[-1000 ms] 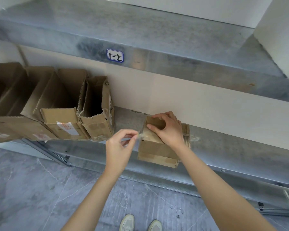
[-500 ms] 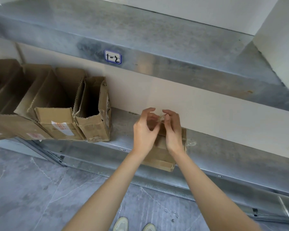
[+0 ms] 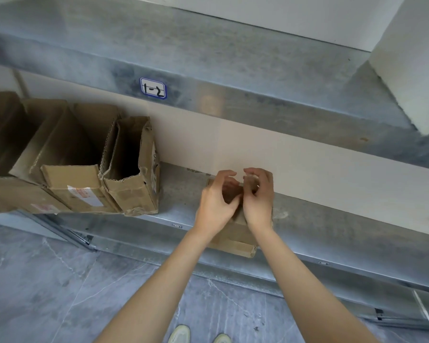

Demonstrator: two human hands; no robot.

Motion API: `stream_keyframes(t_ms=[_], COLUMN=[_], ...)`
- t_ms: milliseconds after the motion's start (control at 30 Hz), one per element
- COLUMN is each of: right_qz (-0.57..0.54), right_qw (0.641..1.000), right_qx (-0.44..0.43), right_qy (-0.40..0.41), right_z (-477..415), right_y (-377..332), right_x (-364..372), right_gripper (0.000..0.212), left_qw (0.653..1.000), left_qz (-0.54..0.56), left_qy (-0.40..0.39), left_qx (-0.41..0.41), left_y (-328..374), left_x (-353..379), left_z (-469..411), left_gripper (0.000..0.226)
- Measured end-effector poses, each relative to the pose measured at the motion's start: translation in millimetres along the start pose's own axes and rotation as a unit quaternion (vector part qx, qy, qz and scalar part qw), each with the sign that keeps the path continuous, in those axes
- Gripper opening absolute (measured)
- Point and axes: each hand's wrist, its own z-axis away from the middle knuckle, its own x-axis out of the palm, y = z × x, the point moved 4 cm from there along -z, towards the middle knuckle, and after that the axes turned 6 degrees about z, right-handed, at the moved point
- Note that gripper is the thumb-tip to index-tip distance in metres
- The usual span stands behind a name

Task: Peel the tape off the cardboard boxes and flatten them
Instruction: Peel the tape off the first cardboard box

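Note:
A small cardboard box (image 3: 234,240) lies on the metal shelf (image 3: 332,226), hanging slightly over its front edge. Both my hands are over the box's top, close together with fingers curled. A piece of clear tape (image 3: 250,179), hard to make out, sits between the fingertips. My left hand (image 3: 214,203) holds it from the left and my right hand (image 3: 259,198) from the right. The hands hide most of the box's top face.
Several opened cardboard boxes (image 3: 131,169) stand in a row at the left end of the shelf. An upper shelf with a "1-2" label (image 3: 153,88) overhangs the work area. Grey tiled floor and my shoes (image 3: 198,336) lie below.
My left hand pulled a strip of tape off the box's left side, then came in beside my right hand above the box. Both hands now hold the tape together.

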Motion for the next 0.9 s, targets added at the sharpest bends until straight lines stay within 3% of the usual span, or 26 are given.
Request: stream_keyframes(t_ms=[200,467,700,900], right_qz=[0.003,0.0,0.026,0.041], right_qw=[0.999,0.998,0.995,0.994], right_qx=[-0.007,0.031,0.029,0.103], right_qy=[0.042,0.061,0.087,-0.007], right_z=[2.8,2.5,-9.6,-3.7], right_y=[-0.2,7.0,16.0,41.0], right_x=[-3.6,-15.7,-68.9,-96.7], right_gripper=[0.035,0.015,0.012,0.039], left_qw=[0.996,0.987,0.963,0.943], left_qz=[-0.088,-0.139,-0.243,-0.291], left_qy=[-0.031,-0.073,-0.094,-0.147], left_qx=[0.004,0.028,0.073,0.068], left_y=[-5.4,-7.2,-2.7,2.2], left_x=[5.3,11.0,16.4,19.4], left_z=[-0.3,-1.1,1.8,3.9], left_gripper=[0.034,0.033,0.053,0.079])
